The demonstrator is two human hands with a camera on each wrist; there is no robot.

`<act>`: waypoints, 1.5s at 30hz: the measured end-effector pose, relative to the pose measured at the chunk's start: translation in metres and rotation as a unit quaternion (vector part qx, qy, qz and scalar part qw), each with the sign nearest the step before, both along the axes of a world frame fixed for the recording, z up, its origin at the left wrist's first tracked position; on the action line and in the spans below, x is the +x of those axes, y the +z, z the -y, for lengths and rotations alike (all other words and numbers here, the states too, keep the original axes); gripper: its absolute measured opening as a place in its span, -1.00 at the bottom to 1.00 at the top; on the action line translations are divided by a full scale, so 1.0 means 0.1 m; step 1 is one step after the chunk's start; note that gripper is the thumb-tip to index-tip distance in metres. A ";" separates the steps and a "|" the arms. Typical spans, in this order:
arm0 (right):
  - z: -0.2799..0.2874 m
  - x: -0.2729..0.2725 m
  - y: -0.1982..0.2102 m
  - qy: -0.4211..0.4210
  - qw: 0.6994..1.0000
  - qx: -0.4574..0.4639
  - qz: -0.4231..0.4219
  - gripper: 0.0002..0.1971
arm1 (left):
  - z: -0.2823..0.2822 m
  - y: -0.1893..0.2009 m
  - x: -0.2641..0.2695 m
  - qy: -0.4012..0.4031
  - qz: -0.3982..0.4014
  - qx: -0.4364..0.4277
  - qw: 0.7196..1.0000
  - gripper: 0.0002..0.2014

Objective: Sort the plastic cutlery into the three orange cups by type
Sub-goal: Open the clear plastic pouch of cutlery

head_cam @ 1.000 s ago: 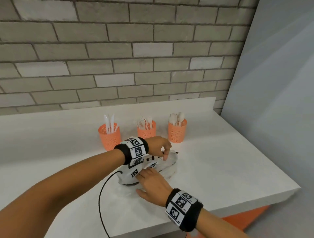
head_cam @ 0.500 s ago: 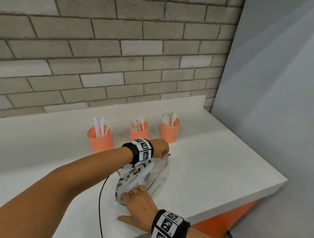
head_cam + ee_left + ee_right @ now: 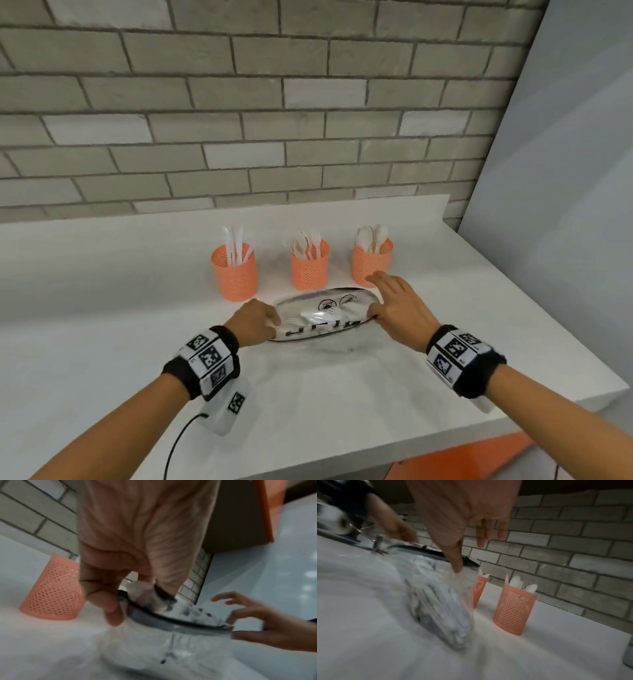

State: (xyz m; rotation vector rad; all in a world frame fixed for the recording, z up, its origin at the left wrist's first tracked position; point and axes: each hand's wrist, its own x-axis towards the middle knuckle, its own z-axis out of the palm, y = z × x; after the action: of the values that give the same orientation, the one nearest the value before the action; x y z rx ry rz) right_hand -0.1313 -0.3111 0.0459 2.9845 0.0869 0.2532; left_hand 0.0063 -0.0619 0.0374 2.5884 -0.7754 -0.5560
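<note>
Three orange mesh cups stand in a row near the wall: the left cup [image 3: 234,274] holds knives, the middle cup [image 3: 310,269] forks, the right cup [image 3: 371,263] spoons. In front of them lies a clear plastic bag [image 3: 325,320] with black print and white cutlery inside. My left hand [image 3: 274,323] pinches the left end of the bag's mouth [image 3: 123,601]. My right hand [image 3: 380,308] pinches the right end between thumb and a finger, its other fingers spread toward the spoon cup. The right wrist view shows the bag [image 3: 436,599] hanging under my fingers.
The white table [image 3: 445,394] ends at a front edge near me and a right edge beside a grey panel [image 3: 565,171]. A brick wall [image 3: 239,120] stands behind the cups. A black cable [image 3: 178,442] runs from a white box at my left wrist.
The bag has turned from lengthwise to crosswise in front of the cups. My right hand has moved from the bag's near end to its right end, and my hands now hold opposite ends of its mouth.
</note>
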 end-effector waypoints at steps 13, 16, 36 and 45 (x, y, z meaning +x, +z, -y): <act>-0.29 0.21 -0.35 -0.228 0.904 0.335 -0.133 -0.66 | 0.10 -0.40 -0.41 0.051 0.024 -0.057 0.997 -0.50; -0.29 0.17 -0.39 -0.240 0.871 0.386 -0.185 -0.56 | 0.05 -0.50 -0.45 0.035 0.046 0.027 0.998 -0.37; -0.44 0.15 -0.57 -0.169 0.956 0.240 -0.023 -0.64 | 0.05 -0.66 -0.51 0.069 0.161 0.093 0.980 -0.32; -0.22 0.31 -0.44 -0.140 0.951 0.275 -0.025 -0.46 | 0.10 -0.46 -0.31 0.124 0.094 -0.019 0.988 -0.42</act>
State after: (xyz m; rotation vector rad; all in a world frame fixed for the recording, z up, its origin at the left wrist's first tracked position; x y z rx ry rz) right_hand -0.1005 -0.2890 0.0016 3.4931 -0.4766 0.1916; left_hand -0.0244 -0.0723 -0.0089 2.6740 -0.5026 -0.2244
